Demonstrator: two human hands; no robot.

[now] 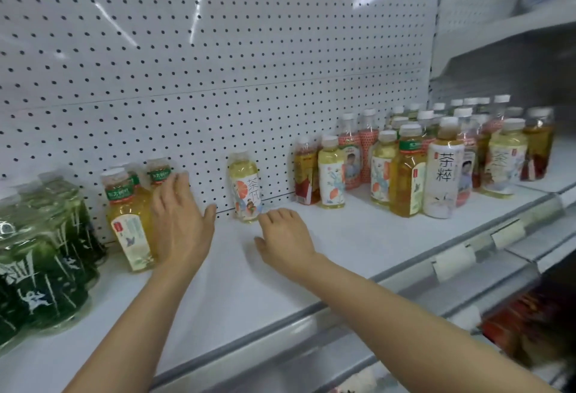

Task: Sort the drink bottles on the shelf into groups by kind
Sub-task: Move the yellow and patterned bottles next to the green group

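Note:
On the white shelf (311,268), dark green bottles (46,255) stand grouped at the far left. Beside them are yellow tea bottles with green neck bands (129,221). My left hand (180,221) is open, its palm against the right side of those yellow bottles. A single pale yellow bottle with an orange flower label (246,187) stands alone against the pegboard. My right hand (285,240) hovers open just in front of and to the right of it, holding nothing. A mixed crowd of tea bottles (436,156) fills the right part of the shelf.
A white pegboard back panel (218,50) rises behind the shelf. The front rail carries price tag holders (455,261). An upper shelf (514,34) overhangs at the right, and red packages (523,324) lie on a lower shelf.

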